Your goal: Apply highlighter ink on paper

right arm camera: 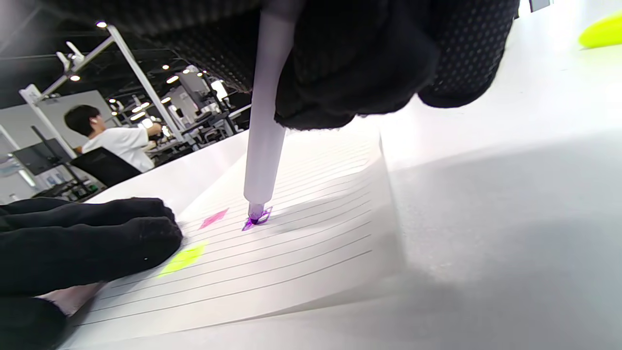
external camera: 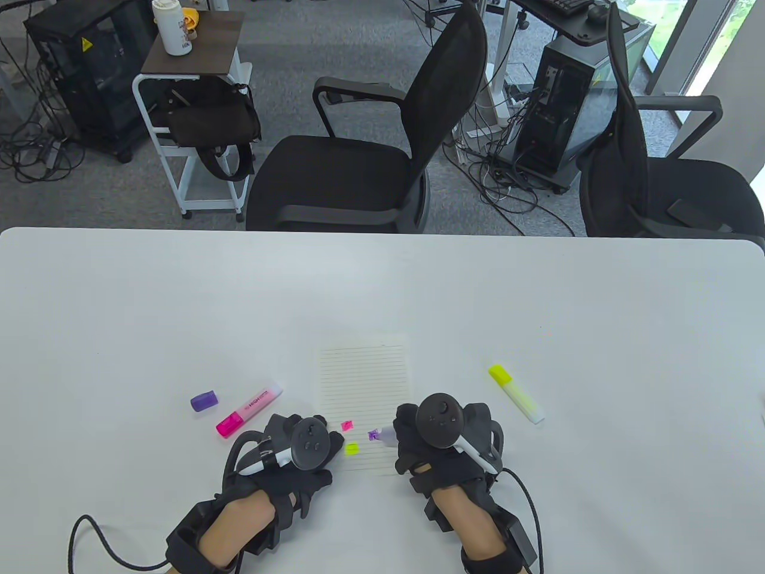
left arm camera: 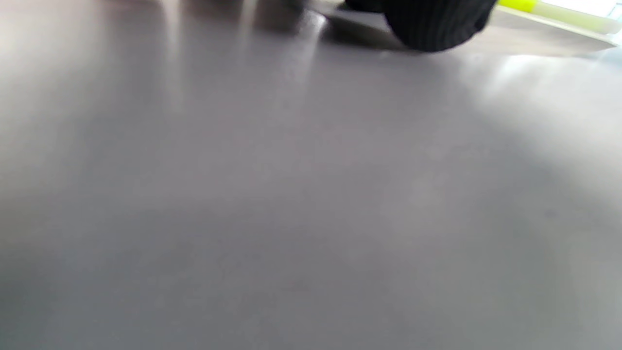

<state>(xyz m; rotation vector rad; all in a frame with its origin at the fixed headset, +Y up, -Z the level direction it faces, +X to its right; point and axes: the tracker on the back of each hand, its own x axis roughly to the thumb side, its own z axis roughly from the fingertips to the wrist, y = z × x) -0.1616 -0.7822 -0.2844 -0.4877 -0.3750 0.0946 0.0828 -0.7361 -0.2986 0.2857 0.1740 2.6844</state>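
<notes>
While the right hand (external camera: 442,445) grips the purple highlighter (right arm camera: 265,146) with its tip touching the lined paper (external camera: 366,382), the left hand (external camera: 293,457) lies flat on the sheet's near left edge, fingers straight. Beyond the tip most of the paper is bare. Left of the grip lie a purple cap (external camera: 204,400) and a pink highlighter (external camera: 249,411) printed "HIGH"; right of it, a yellow highlighter (external camera: 516,394).

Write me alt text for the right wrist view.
The right hand holds a purple highlighter upright, tip on a purple mark on lined paper. Pink and yellow marks lie nearby, beside the left hand resting on the sheet.
</notes>
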